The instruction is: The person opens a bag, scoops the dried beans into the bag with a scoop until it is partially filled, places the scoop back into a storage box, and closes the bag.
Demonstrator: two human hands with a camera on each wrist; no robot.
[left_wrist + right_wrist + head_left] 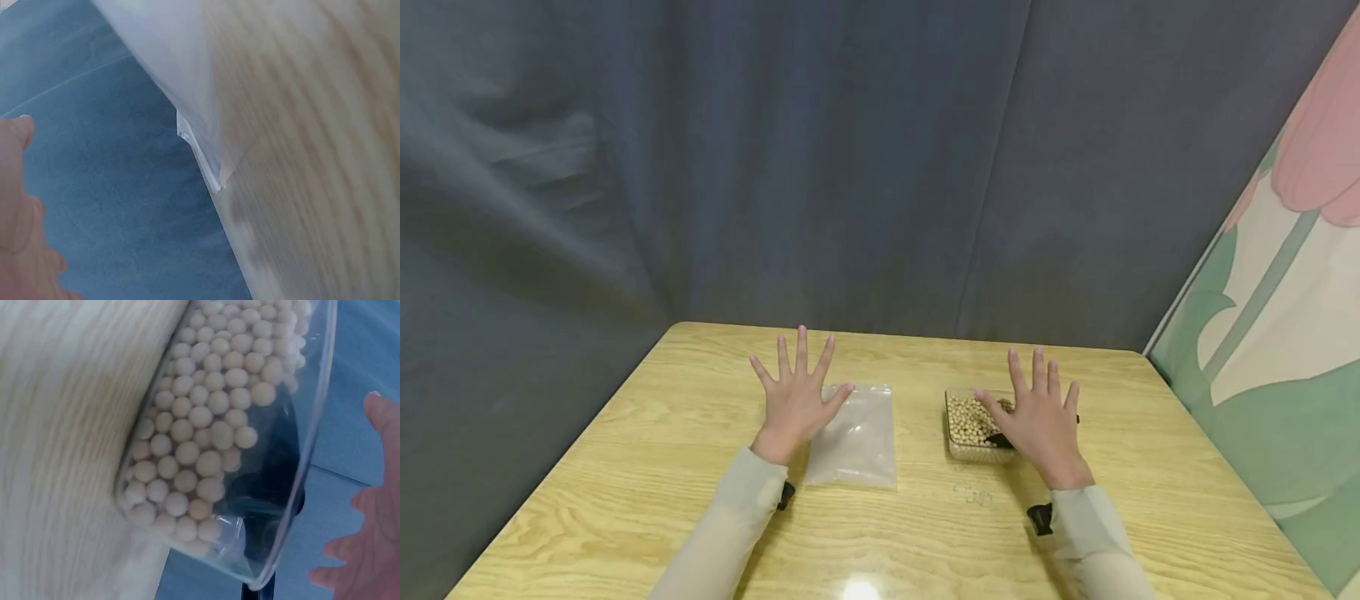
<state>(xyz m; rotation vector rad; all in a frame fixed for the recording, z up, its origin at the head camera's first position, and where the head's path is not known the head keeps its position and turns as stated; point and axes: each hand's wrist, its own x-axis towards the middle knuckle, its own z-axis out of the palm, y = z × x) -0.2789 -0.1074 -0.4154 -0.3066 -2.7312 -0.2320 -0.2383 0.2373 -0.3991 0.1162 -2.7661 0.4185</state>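
My left hand (793, 407) is held over the table with its fingers straight and spread, beside a clear plastic zip bag (859, 446). The bag lies flat and the thumb overlaps its top left corner in the head view. Spread in the same way, my right hand (1043, 423) hovers over the right part of a clear plastic box (979, 455). Pale round beans (200, 419), like soybeans, fill much of the box. A black scoop (269, 465) rests among them, its handle sticking out past the rim. Neither hand holds anything.
Both items are on a wood-grain table (625, 467). Small clear bits (977, 497) lie in front of the box. A dark blue curtain (850, 167) hangs behind and to the left, and a flower-patterned panel (1262, 333) stands at the right.
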